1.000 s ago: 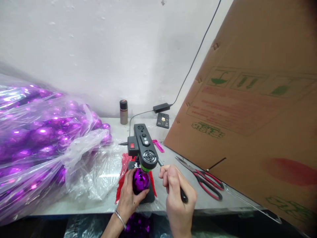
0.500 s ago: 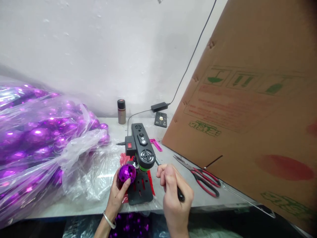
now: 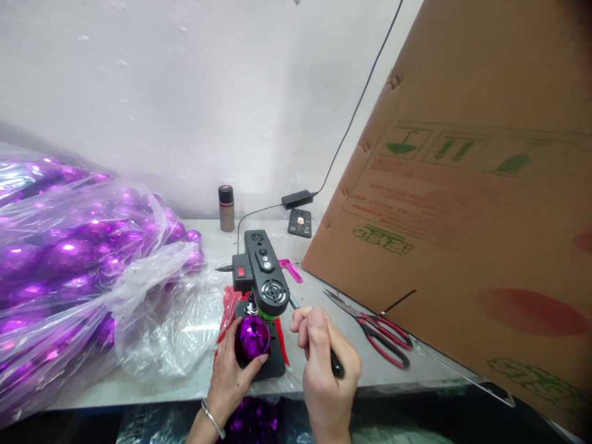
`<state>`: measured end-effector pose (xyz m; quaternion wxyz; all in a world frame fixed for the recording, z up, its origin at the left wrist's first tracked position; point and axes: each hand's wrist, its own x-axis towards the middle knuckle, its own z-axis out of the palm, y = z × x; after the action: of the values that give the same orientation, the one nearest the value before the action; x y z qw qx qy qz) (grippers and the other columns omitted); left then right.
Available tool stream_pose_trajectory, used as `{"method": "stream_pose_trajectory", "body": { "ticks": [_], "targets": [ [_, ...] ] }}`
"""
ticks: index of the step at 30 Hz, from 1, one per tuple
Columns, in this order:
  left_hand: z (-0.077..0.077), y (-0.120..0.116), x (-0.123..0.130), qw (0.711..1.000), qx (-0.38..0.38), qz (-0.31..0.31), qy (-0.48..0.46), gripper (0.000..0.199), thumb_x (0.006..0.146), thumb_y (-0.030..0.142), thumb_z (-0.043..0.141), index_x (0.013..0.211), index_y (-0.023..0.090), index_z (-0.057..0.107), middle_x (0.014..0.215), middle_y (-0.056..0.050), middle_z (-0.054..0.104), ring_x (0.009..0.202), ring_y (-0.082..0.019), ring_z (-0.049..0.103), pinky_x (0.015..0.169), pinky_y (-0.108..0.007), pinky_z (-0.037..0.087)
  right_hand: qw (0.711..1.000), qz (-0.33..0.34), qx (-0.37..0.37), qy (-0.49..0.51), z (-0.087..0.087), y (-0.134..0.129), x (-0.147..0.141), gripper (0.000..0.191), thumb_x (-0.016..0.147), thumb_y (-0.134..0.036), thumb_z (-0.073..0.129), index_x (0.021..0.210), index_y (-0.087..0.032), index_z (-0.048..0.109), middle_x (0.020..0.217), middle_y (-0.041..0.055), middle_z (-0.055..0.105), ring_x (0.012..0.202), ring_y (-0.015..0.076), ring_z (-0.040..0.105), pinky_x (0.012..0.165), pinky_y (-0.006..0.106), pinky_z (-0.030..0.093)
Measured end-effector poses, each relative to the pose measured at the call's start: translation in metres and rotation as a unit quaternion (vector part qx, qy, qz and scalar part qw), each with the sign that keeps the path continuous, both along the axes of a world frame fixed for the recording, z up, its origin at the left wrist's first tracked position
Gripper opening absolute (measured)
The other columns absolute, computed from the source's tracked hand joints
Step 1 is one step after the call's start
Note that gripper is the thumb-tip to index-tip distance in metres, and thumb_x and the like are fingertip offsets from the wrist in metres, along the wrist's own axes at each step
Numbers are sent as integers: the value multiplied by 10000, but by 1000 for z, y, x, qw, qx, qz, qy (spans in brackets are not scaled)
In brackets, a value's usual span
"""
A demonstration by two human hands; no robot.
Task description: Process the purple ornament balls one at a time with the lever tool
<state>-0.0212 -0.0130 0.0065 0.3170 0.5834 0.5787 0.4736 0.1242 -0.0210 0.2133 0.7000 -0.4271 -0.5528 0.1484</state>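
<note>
A shiny purple bauble (image 3: 253, 337) with mirror-like facets sits between the thumb and fingers of my left hand (image 3: 231, 367). It is right under the front end of a small black bench machine (image 3: 267, 271), above that machine's slotted black base plate (image 3: 272, 364). My right hand (image 3: 326, 364) is closed round a lever (image 3: 337, 364) at the machine's right side; a length of its metal rod and its black end show on either side of the fist. Whether the bauble touches the machine's head cannot be made out.
Clear plastic bags full of purple baubles (image 3: 69, 253) cover the left of the table (image 3: 203, 231). Red-handled scissors (image 3: 379, 336) lie right, before a large leaning cardboard box (image 3: 444, 203). Behind stand a dark-capped bottle (image 3: 226, 209) and a power adapter (image 3: 297, 199). More baubles (image 3: 254, 422) show below the edge.
My left hand has brought the bauble a little to the right and nearer me, turning it, so that it is under the machine's head. My right hand stays on the lever.
</note>
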Motion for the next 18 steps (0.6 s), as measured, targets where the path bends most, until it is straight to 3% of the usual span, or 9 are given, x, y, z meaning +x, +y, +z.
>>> {"method": "stream_pose_trajectory", "body": {
  "ticks": [6, 13, 18],
  "targets": [
    [-3, 1, 13, 996, 59, -14, 67, 734, 923, 487, 792, 1552, 192, 553, 1583, -242, 672, 1496, -468, 644, 1235, -712, 538, 1000, 11, -18, 17, -3, -2, 0, 514, 1186, -336, 502, 684, -233, 484, 662, -24, 543, 601, 116, 566, 594, 223, 470],
    [-5, 8, 10, 997, 13, -61, 41, 822, 899, 530, 801, 1596, 185, 536, 1620, -244, 636, 1534, -470, 597, 1266, -717, 497, 1000, 16, -21, 15, -4, -2, 2, 517, 1187, -362, 509, 686, -233, 492, 670, -23, 544, 599, 117, 569, 590, 226, 473],
    [-6, 11, 14, 999, 0, -40, 36, 865, 817, 601, 844, 1529, 174, 597, 1550, -248, 675, 1478, -499, 616, 1239, -749, 491, 1000, 8, -16, 13, -6, -3, 1, 523, 1184, -360, 509, 677, -235, 491, 658, -14, 538, 605, 127, 562, 538, 237, 430]
  ]
}}
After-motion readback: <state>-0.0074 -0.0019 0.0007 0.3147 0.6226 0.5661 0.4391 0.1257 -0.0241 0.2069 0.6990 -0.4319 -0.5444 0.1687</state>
